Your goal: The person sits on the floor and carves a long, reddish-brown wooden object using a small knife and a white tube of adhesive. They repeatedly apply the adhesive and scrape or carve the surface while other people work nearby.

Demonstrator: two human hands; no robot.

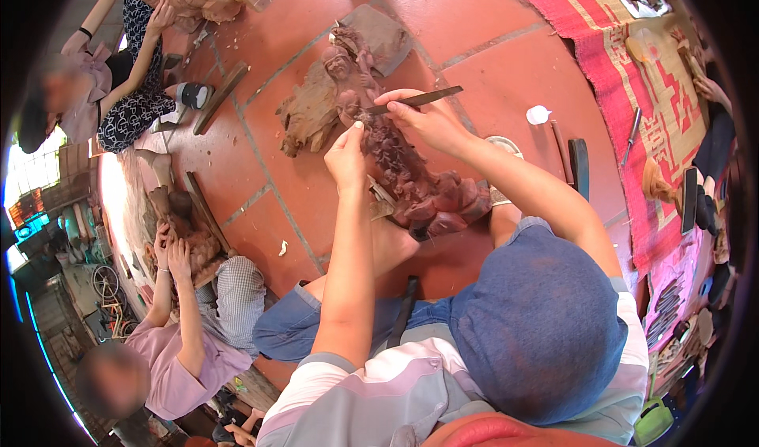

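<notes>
A reddish-brown carved wooden statue (393, 158) with bearded figures lies tilted across the floor before me. Its head end rests by a rough wood block and a grey-brown slab, and its broad base points toward my legs. My right hand (423, 121) grips a dark, flat, narrow tool (435, 96), perhaps a file or chisel, whose tip points left onto the carving. My left hand (345, 159) is closed beside the statue's left edge, with thumb and fingertips pressed together close to the tool's tip. Whatever those fingers pinch is too small to make out.
Left of the statue lies a rough wood block (310, 111); a slab (378, 42) is beyond it. To the right are a small white bottle (538, 115), a wooden stick (562, 151) and a red mat (605, 83). Two people handle other carvings at left.
</notes>
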